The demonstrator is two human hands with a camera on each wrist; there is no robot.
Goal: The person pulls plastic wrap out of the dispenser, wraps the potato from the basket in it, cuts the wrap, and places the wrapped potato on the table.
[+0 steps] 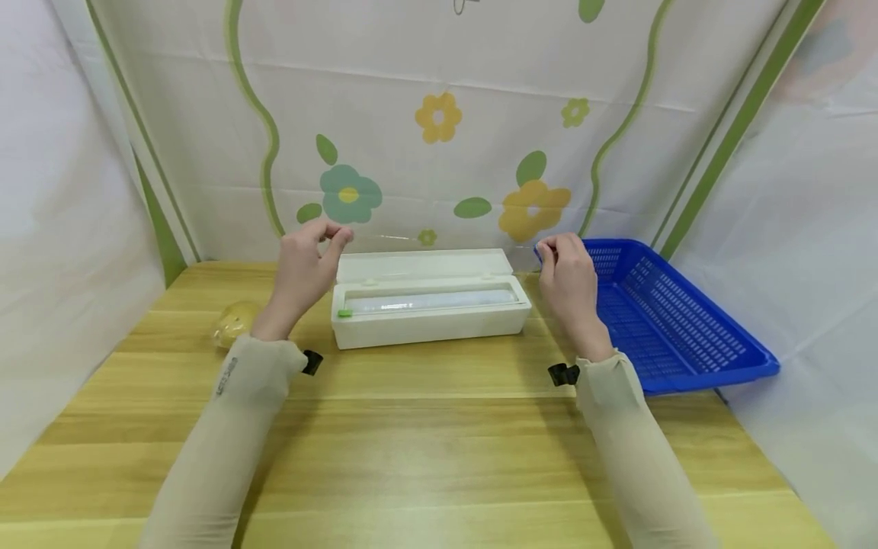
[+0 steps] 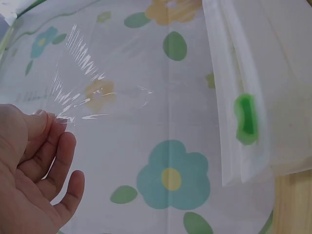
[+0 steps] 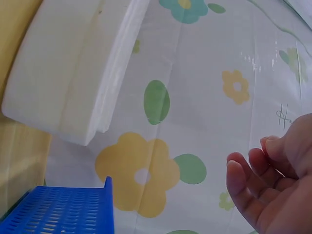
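- The left hand grasps clear film between thumb and fingertips; the other fingers curl loosely beneath that pinch.
- The right hand has its thumb pressed to a bent finger, pinching the other end of the film, which is nearly invisible there.
- The film stretches between the two grips, showing mainly as glints and fanning creases beside the left fingertips.
- Between and below the grips lies a long white box on the wooden table, its lid raised at the back.
- A pale roll shows inside the box; a green slider sits at the end nearer the left grip.
- Outward of the left grip and lower, by that wrist, lies a wrapped yellow item.
- Just beside the right grip, extending outward, stands a blue basket.
- Beyond both grips hangs a flower-printed white cloth.
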